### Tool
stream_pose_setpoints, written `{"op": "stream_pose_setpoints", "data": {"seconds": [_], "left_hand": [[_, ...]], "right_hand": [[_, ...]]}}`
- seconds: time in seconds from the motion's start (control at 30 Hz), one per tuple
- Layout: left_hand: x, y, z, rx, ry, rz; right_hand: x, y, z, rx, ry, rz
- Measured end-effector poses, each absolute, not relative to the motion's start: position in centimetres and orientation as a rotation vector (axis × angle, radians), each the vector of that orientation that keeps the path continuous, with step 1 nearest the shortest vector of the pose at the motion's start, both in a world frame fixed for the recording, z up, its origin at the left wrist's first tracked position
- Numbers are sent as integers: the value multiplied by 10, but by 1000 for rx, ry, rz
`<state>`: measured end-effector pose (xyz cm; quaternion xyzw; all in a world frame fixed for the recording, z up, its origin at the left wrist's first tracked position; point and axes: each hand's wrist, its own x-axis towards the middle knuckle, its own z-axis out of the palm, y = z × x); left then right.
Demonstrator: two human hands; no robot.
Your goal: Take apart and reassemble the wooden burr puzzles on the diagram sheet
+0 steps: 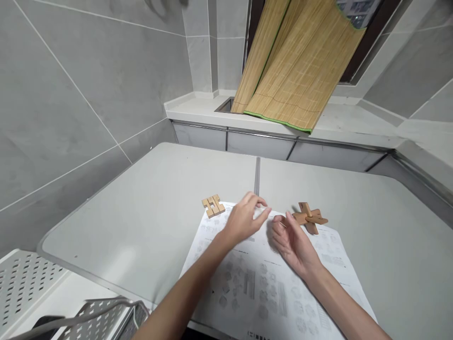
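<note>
My left hand (244, 217) hovers over the upper part of a printed sheet (244, 293). Its fingers are bent, and a gap separates them from the thumb; nothing shows between them. Just right of it is my right hand (295, 243), closed, its fingers curled toward the palm. Whatever those fingers hold, if anything, is hidden. Behind the right hand lies a wooden puzzle of crossed pieces (309, 217), a letter-like mark on one piece. To the left, on the sheet's top corner, several notched wooden blocks (213, 206) sit together around a small square hole.
A light grey folding table (148, 203) with a centre seam (257, 177) holds the sheet. Beyond it runs a white ledge (198, 107) under a bamboo blind (290, 66). A perforated white rack (28, 278) and a grey cable (81, 317) are at lower left.
</note>
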<state>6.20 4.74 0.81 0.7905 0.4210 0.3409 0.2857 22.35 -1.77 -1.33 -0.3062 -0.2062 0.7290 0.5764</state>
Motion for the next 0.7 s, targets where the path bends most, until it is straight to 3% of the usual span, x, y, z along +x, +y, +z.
{"op": "stream_pose_setpoints", "data": {"seconds": [0.33,0.7], "left_hand": [[85,64,-14,1654,1047,886],[82,65,-19,1537,1022,885]], "right_hand": [[250,-9,-28,-222,-27,1947],[260,-11,-37,-155,96,1829]]}}
